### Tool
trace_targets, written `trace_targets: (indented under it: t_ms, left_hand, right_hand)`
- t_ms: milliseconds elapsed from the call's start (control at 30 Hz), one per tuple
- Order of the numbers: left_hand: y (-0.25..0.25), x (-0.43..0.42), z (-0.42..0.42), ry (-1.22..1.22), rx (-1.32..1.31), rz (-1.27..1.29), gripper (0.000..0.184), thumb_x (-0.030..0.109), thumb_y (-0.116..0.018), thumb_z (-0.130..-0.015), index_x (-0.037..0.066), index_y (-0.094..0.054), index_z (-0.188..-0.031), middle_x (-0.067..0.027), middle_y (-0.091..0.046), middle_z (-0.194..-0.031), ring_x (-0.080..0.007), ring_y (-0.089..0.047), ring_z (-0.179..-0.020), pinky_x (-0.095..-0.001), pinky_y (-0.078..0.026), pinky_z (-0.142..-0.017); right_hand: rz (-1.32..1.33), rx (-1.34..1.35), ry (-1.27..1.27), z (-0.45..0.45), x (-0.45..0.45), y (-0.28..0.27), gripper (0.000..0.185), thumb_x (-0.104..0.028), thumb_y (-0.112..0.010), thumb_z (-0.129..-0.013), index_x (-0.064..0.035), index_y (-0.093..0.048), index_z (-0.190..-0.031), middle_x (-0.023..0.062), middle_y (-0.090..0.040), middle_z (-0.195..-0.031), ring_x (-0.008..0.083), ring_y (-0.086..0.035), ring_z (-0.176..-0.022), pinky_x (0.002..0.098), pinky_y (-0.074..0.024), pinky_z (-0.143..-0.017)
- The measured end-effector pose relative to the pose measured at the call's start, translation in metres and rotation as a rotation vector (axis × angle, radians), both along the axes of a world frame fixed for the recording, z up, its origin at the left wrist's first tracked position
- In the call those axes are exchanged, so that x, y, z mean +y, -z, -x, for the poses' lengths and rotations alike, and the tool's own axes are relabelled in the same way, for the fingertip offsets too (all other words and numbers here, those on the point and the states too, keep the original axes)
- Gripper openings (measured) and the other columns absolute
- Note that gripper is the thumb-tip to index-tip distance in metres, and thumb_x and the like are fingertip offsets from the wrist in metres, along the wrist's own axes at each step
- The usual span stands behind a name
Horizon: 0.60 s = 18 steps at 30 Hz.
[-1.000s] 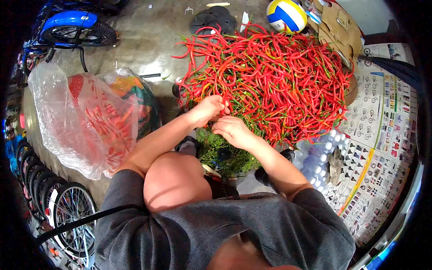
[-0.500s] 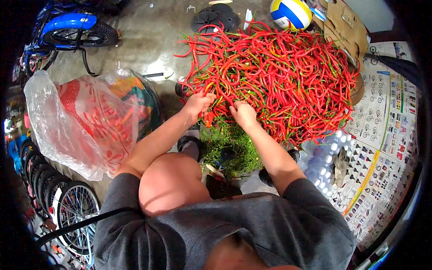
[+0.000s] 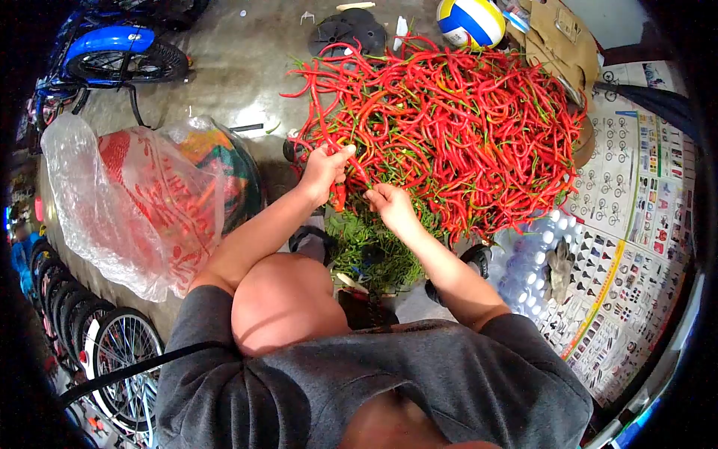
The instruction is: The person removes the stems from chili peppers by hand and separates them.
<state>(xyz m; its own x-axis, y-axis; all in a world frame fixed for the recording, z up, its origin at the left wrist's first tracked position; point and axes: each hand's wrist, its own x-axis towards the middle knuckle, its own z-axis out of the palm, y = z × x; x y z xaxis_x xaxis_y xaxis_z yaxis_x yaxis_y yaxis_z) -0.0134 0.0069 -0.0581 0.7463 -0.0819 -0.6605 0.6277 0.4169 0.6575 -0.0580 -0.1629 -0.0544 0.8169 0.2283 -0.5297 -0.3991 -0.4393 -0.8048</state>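
Observation:
A large heap of long red chili peppers (image 3: 479, 127) with green stems spreads in front of me. My left hand (image 3: 326, 173) is closed at the heap's near left edge, with red chili peppers (image 3: 339, 198) poking out below its fingers. From its thumb and forefinger a red chili pepper (image 3: 359, 169) slants down toward my right hand (image 3: 392, 207). The fingers of that hand are pinched at this pepper's green stem end. Below both hands lies a pile of green stems (image 3: 381, 251), partly covered by my right forearm.
A clear plastic bag over a red sack (image 3: 142, 202) stands at left. Bicycles with a blue fender (image 3: 112, 39) and a row of wheels (image 3: 129, 359) line the left side. A volleyball (image 3: 471, 22), cardboard (image 3: 557, 37), plastic bottles (image 3: 527, 262) and a printed sheet (image 3: 609, 224) surround the heap.
My right hand has moved slightly down and left. A red pepper now shows between the two hands. The whole view has shifted a little.

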Motion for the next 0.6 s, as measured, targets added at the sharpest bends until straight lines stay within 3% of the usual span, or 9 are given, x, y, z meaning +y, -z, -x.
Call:
trace_targets:
  t_ms: [33,100,233,300,433,500,533,567,600]
  left_hand:
    - [0.001,0.001,0.000,0.000,0.000,0.001,0.025,0.019,-0.064,-0.081,0.015,-0.044,-0.068,0.0087,-0.032,-0.055,-0.0039,-0.026,-0.045,-0.0227,-0.022,-0.043]
    - [0.003,0.004,0.000,0.052,0.016,0.066,0.024,0.022,-0.063,-0.083,0.014,-0.045,-0.069,0.0090,-0.031,-0.054,-0.0040,-0.025,-0.043,-0.0222,-0.021,-0.041]
    - [0.002,0.012,-0.001,0.110,0.050,0.124,0.021,0.024,-0.059,-0.085,0.016,-0.046,-0.072,0.0104,-0.030,-0.052,-0.0028,-0.025,-0.040,-0.0213,-0.019,-0.039]
    - [0.002,0.014,0.002,0.227,0.161,0.216,0.020,0.026,-0.059,-0.085,0.015,-0.048,-0.073,0.0099,-0.030,-0.051,-0.0035,-0.025,-0.039,-0.0215,-0.019,-0.038]
    - [0.012,0.021,0.003,0.132,0.246,0.303,0.024,0.028,-0.060,-0.084,0.011,-0.051,-0.070,0.0078,-0.033,-0.049,-0.0049,-0.025,-0.038,-0.0229,-0.020,-0.038]
    - [0.032,0.026,-0.001,-0.040,0.222,0.132,0.024,0.030,-0.060,-0.084,0.012,-0.051,-0.070,0.0066,-0.038,-0.051,-0.0057,-0.032,-0.042,-0.0232,-0.026,-0.043]
    - [0.044,0.037,0.000,0.000,0.198,0.289,0.023,0.030,-0.057,-0.085,0.011,-0.053,-0.072,0.0047,-0.045,-0.055,-0.0083,-0.042,-0.048,-0.0249,-0.034,-0.046]
    - [0.050,0.046,0.000,0.041,0.172,0.446,0.023,0.029,-0.054,-0.087,0.011,-0.054,-0.073,0.0028,-0.052,-0.059,-0.0109,-0.052,-0.053,-0.0267,-0.041,-0.050]
    - [0.043,0.040,0.000,0.041,0.168,0.448,0.023,0.029,-0.054,-0.087,0.011,-0.054,-0.073,0.0028,-0.052,-0.059,-0.0109,-0.052,-0.053,-0.0267,-0.041,-0.050]
  right_hand:
    - [0.001,0.000,0.000,0.000,-0.001,0.002,0.020,-0.017,-0.055,-0.086,-0.0013,-0.058,-0.074,0.0017,-0.056,-0.059,0.0091,-0.049,-0.056,0.0258,-0.0395,-0.054]
    - [0.070,-0.124,-0.029,0.002,-0.002,0.008,0.017,-0.016,-0.057,-0.082,0.0001,-0.059,-0.080,0.0127,-0.059,-0.066,0.0273,-0.056,-0.058,0.0337,-0.0440,-0.057]
    - [0.103,-0.364,-0.120,-0.001,0.000,-0.009,0.012,-0.013,-0.057,-0.080,-0.0017,-0.059,-0.080,0.0112,-0.060,-0.072,0.0294,-0.057,-0.066,0.0353,-0.0455,-0.062]
    - [-0.170,-0.772,-0.494,-0.012,-0.002,-0.018,0.008,-0.011,-0.057,-0.077,-0.0060,-0.061,-0.080,0.0103,-0.061,-0.079,0.0283,-0.058,-0.074,0.0374,-0.0457,-0.068]
    - [-0.124,-0.707,-0.938,-0.037,-0.004,-0.037,0.016,-0.012,-0.057,-0.076,-0.0072,-0.062,-0.089,0.0084,-0.063,-0.088,0.0260,-0.058,-0.084,0.0368,-0.0458,-0.076]
    - [0.166,-0.589,-1.046,-0.074,-0.021,-0.036,0.030,-0.029,-0.046,-0.086,-0.0058,-0.061,-0.095,0.0129,-0.060,-0.100,0.0273,-0.055,-0.097,0.0384,-0.0443,-0.081]
    - [0.168,-0.482,-0.759,-0.091,-0.029,-0.027,0.037,-0.035,-0.043,-0.088,-0.0038,-0.060,-0.097,0.0152,-0.058,-0.104,0.0301,-0.054,-0.099,0.0391,-0.0429,-0.083]
    - [0.353,-0.530,-0.367,-0.100,-0.036,-0.011,0.030,-0.032,-0.044,-0.086,-0.0082,-0.061,-0.091,0.0153,-0.062,-0.091,0.0343,-0.058,-0.089,0.0419,-0.0459,-0.076]
    - [0.574,-0.335,-0.109,-0.120,-0.040,0.005,0.038,-0.039,-0.046,-0.086,-0.0033,-0.060,-0.090,0.0214,-0.062,-0.082,0.0384,-0.059,-0.083,0.0439,-0.0465,-0.072]
